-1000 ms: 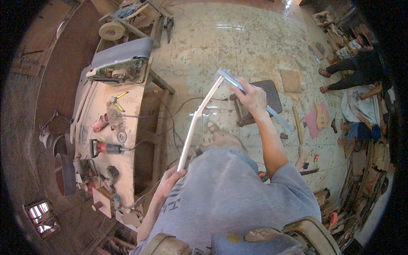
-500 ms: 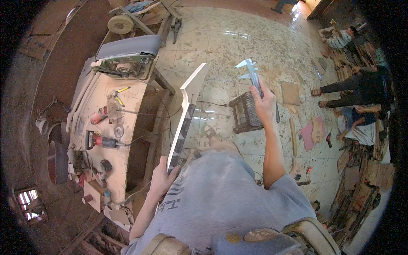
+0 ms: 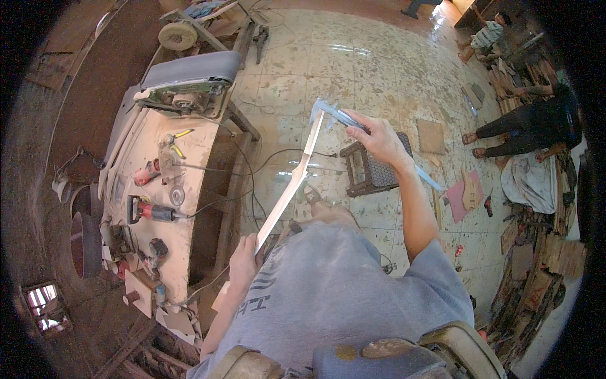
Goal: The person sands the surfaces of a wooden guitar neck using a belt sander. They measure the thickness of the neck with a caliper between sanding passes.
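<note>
My left hand (image 3: pixel 243 262) is closed on the lower end of a long, pale, stepped wooden piece (image 3: pixel 287 192), shaped like a guitar neck, which stands up in front of my body with its narrow edge toward me. My right hand (image 3: pixel 372 139) grips a silvery caliper (image 3: pixel 341 117), whose jaws sit around or right at the piece's far tip; whether they touch it I cannot tell. The caliper's long bar runs out beyond my hand toward the lower right.
A workbench (image 3: pixel 183 240) on the left carries power tools and pliers, beside a belt sander (image 3: pixel 189 72). A stool (image 3: pixel 356 170) stands ahead, cables crossing nearby. At right: wood scraps (image 3: pixel 555 252), pink sheet (image 3: pixel 457 202), a person in dark trousers (image 3: pixel 517 123), another farther back (image 3: pixel 489 35).
Half a second ago the caliper was apart from the wood, which showed a dark patterned face. Now the wood is turned edge-on and the caliper is back at its tip, tilted left.
</note>
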`<state>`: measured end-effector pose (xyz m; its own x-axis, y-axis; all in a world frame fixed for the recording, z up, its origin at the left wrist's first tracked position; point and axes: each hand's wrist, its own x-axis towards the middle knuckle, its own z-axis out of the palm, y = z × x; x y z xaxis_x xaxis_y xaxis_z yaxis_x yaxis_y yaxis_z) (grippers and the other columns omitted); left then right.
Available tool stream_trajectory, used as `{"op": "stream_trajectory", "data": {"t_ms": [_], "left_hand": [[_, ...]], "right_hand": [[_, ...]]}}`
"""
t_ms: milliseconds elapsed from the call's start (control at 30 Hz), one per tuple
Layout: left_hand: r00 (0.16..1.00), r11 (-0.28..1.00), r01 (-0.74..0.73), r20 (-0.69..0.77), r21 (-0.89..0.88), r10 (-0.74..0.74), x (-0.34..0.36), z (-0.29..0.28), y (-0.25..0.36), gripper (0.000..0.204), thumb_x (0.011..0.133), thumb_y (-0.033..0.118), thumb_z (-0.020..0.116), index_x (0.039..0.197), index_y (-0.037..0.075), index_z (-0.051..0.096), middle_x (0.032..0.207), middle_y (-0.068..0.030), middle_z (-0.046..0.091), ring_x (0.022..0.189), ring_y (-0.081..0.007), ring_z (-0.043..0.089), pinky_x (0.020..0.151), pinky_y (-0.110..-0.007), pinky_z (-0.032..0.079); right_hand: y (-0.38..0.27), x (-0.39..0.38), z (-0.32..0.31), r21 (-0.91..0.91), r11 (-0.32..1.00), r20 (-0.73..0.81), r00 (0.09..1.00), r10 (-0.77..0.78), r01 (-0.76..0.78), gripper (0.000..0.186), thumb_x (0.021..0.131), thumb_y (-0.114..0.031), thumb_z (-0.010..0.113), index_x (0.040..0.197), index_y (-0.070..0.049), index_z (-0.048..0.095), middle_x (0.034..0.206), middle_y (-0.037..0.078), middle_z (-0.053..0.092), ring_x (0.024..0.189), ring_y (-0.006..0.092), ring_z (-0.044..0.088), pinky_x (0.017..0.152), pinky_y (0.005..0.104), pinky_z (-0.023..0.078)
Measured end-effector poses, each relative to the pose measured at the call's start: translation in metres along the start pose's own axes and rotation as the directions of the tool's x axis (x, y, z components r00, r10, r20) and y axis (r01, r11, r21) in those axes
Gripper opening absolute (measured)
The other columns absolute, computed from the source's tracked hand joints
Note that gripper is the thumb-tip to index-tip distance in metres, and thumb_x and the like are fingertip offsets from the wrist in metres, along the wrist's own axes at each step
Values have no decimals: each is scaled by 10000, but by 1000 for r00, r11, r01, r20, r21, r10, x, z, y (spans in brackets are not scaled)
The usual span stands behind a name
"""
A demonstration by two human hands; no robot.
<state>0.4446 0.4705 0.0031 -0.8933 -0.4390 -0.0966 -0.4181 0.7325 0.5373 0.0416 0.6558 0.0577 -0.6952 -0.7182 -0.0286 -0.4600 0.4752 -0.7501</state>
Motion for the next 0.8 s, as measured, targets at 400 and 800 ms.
{"op": "stream_trajectory", "data": {"t_ms": [400, 800], "left_hand": [[995, 996, 66, 73, 66, -71, 3, -4, -2, 436, 854, 90, 703, 1255, 69, 533, 1047, -173, 588, 945, -406, 624, 752, -492, 521], [994, 995, 94, 53, 17, -95, 2, 6, -7, 467, 850, 57, 680, 1287, 60, 516, 1059, -194, 582, 978, -431, 623, 781, -506, 512]], "right_hand": [[14, 21, 2, -112, 992, 67, 997, -42, 49, 459, 931, -387, 688, 1336, -171, 674, 1110, 189, 733, 958, 355, 719, 846, 410, 546], [14, 13, 11, -169, 985, -42, 998, -36, 28, 474, 917, -480, 690, 1277, -172, 713, 1030, 209, 733, 943, 396, 713, 818, 458, 554]]}}
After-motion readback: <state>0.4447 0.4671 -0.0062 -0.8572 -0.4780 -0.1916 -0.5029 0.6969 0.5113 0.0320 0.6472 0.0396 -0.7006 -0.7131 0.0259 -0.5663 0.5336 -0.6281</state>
